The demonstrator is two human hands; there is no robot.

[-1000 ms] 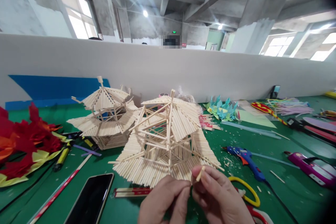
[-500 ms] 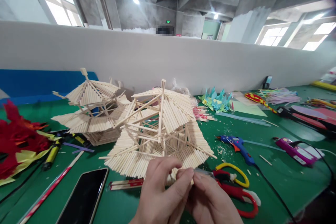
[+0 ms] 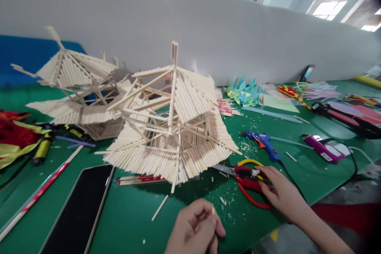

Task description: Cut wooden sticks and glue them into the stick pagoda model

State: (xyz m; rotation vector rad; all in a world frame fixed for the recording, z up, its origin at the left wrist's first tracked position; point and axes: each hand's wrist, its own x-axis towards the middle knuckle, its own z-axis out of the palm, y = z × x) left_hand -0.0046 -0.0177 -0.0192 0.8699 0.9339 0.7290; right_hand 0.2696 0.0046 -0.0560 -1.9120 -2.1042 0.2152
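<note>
Head view, lower centre: left hand curled, fingertips pinched on small wooden stick piece. Lower right: right hand open, fingers resting on red scissors lying on green worktop, just beside stick pavilion model.

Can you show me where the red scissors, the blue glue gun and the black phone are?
red scissors (image 3: 248, 182), head view, on the red handle loop by the right hand.
blue glue gun (image 3: 263, 141), head view, on the blue body.
black phone (image 3: 77, 210), head view, on the dark screen.
</note>
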